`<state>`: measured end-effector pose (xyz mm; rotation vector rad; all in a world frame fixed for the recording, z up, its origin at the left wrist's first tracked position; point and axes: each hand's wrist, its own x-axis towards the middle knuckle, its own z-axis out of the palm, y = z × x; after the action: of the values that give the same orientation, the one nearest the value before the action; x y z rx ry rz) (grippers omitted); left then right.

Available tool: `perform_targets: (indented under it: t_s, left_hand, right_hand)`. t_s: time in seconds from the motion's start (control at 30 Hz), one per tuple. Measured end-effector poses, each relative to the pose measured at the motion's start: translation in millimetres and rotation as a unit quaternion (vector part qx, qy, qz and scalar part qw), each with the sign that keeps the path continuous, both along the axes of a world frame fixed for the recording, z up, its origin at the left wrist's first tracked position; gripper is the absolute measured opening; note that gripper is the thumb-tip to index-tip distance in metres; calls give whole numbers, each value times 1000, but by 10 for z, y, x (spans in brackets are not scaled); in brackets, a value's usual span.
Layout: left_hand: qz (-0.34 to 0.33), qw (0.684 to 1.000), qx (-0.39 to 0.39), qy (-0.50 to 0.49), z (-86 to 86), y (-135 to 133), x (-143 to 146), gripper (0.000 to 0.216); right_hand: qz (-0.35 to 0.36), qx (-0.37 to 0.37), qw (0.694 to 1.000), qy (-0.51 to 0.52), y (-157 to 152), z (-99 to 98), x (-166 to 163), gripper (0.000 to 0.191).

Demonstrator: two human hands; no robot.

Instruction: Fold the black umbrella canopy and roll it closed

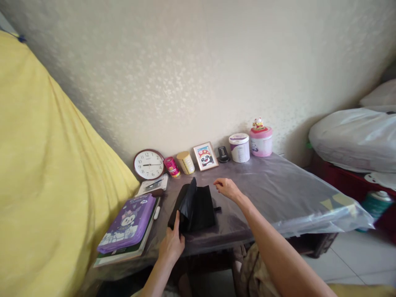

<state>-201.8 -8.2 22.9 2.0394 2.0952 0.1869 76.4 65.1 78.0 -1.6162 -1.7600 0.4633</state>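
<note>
A black folding case lies on the table in front of me, its flap standing partly raised and a short strap tab sticking out on the right. My left hand grips the case's near left edge, with the index finger stretched along the folded side and the thumb low at the edge. My right hand hovers just right of the case, apart from it, its fingers curled together; I see nothing in them.
Left of the case, a purple cartoon pouch lies on books. A clock, a pink can, a yellow tub, a picture frame and white tubs line the wall. Plastic sheeting covers the table.
</note>
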Motion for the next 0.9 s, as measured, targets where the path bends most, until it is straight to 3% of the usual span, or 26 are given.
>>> perform_targets:
  t_s: [0.2, 0.43, 0.57, 0.7, 0.83, 0.9]
  left_hand:
    - [11, 989, -36, -142, 135, 15, -95, 70]
    - [10, 944, -67, -324, 473, -241, -163, 27]
    - [-4, 935, -30, -354, 655, -346, -167, 23]
    - [-7, 924, 13, -381, 787, -388, -125, 44]
    - [-4, 897, -30, -442, 904, -436, -41, 18]
    - [-14, 871, -64, -488, 997, -460, -3, 23]
  right_hand:
    - [1, -24, 1000, -12, -85, 55, 23, 29]
    - [-23, -63, 998, -14, -107, 38, 155, 21]
    - [-38, -88, 995, -12, -125, -2, 211, 22]
    - [-51, -109, 993, 1, -157, -43, 255, 22]
    - [-53, -119, 990, 50, -186, -69, 316, 24]
    - [-48, -121, 987, 90, -187, -77, 333, 24]
